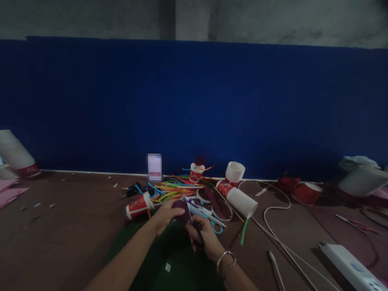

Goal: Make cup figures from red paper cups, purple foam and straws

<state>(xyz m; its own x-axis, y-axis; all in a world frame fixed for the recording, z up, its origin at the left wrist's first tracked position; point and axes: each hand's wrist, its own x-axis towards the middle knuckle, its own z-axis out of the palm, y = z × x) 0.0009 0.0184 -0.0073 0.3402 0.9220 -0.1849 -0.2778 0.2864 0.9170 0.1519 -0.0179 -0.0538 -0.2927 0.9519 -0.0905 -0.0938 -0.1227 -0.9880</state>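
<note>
Right hand (207, 236) grips the scissors (197, 230), their long axis running forward and slightly left, blades at the right side of the dark maroon piece (182, 218) that the nearby left hand (163, 218) pinches.

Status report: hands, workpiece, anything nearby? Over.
Left hand pinching dark maroon piece. Right hand gripping scissors, blades at piece. Colored strips, cup stack just beyond.

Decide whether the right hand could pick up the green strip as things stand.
Probably not yet: the right hand is occupied with scissors, though the green strip lies nearby, to its right.
</note>
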